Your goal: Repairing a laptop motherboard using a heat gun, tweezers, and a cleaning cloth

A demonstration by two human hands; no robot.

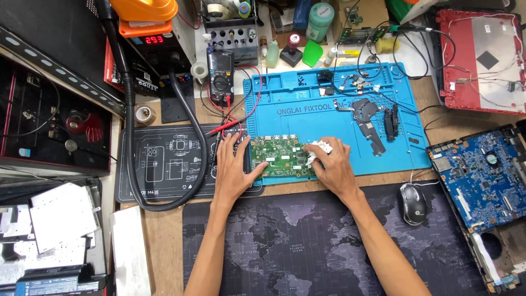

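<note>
A green circuit board (276, 155) lies at the near left corner of a blue repair mat (339, 126). My left hand (233, 167) rests flat beside the board's left edge, fingers spread, its thumb against the board's near edge. My right hand (331, 164) is closed on a small white wad of cloth or tissue (319, 149) and presses it onto the board's right end.
A black multimeter (220, 77) with red and black probes sits behind the left hand. A black hose (189, 126) loops at the left. Small black parts (375, 120) lie on the mat. A mouse (412, 204) sits on a dark map-printed pad (285, 246). A blue board (482, 175) is at right.
</note>
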